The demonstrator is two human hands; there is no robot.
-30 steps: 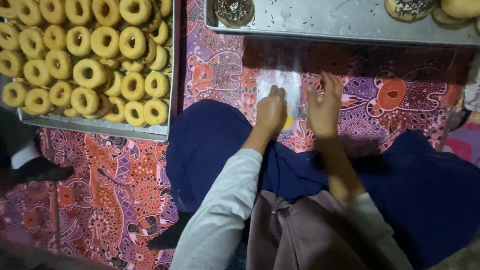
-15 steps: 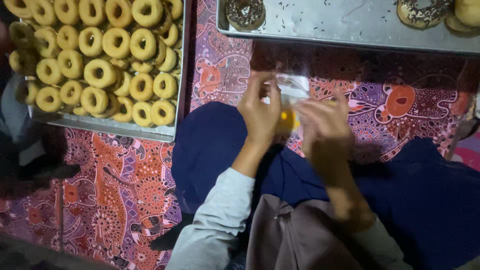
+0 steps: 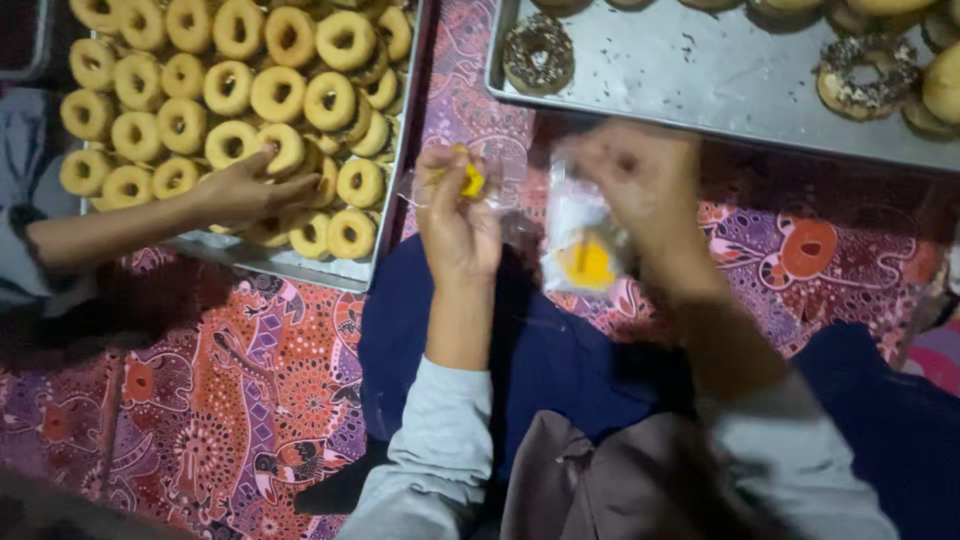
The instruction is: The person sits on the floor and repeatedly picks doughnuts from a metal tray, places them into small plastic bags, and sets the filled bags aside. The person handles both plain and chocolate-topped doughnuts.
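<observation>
My left hand (image 3: 455, 215) is raised over my lap, fingers closed on a small clear plastic bag with a yellow mark (image 3: 470, 180). My right hand (image 3: 640, 190), blurred, pinches another clear bag with a yellow patch (image 3: 585, 250) that hangs below it. Both hands are in front of the gap between two metal trays. My grey sleeves and dark blue lap lie below.
A metal tray (image 3: 310, 265) at the left holds several plain ring donuts (image 3: 280, 95). Another person's hand (image 3: 245, 190) reaches into it from the left. A second metal tray (image 3: 700, 90) at the top right carries chocolate sprinkled donuts (image 3: 540, 52). A patterned red cloth (image 3: 240, 390) covers the floor.
My hands have come apart, each lifting a plastic bag off the cloth. Another person's hand has entered from the left onto the plain donuts.
</observation>
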